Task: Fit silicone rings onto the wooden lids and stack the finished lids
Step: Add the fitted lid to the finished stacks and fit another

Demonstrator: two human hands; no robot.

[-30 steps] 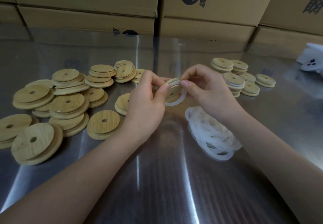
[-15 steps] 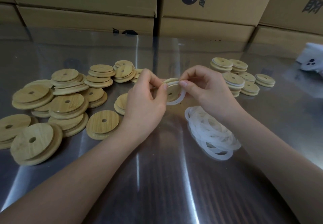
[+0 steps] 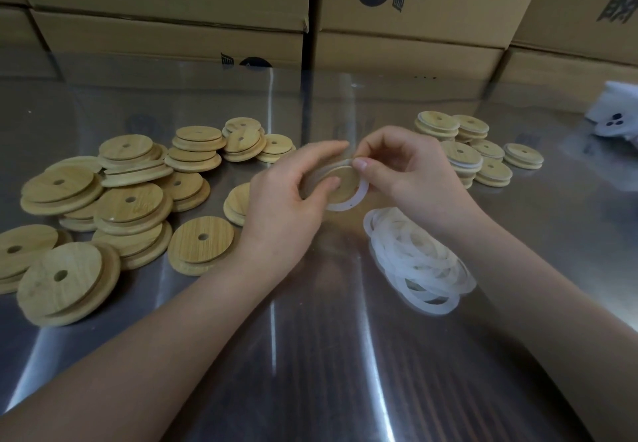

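My left hand (image 3: pixel 286 196) holds a round wooden lid (image 3: pixel 347 179) above the middle of the metal table (image 3: pixel 328 355), thumb on its face. A white silicone ring (image 3: pixel 348 204) hangs partly around the lid's lower edge, and my right hand (image 3: pixel 407 169) pinches the ring at the lid's top edge. A pile of loose silicone rings (image 3: pixel 419 260) lies just below my right hand. Bare wooden lids (image 3: pixel 131 205) are heaped on the left. Short stacks of lids fitted with rings (image 3: pixel 473 150) stand at the right.
Cardboard boxes (image 3: pixel 407 10) line the table's far edge. A white object (image 3: pixel 618 119) with dark dots sits at the far right. The nearest bare lid (image 3: pixel 202 239) lies close to my left wrist.
The lid has tilted flatter, its face more toward me. My left thumb has moved onto the lid's face, and my right fingers have shifted along the ring to the lid's top edge.
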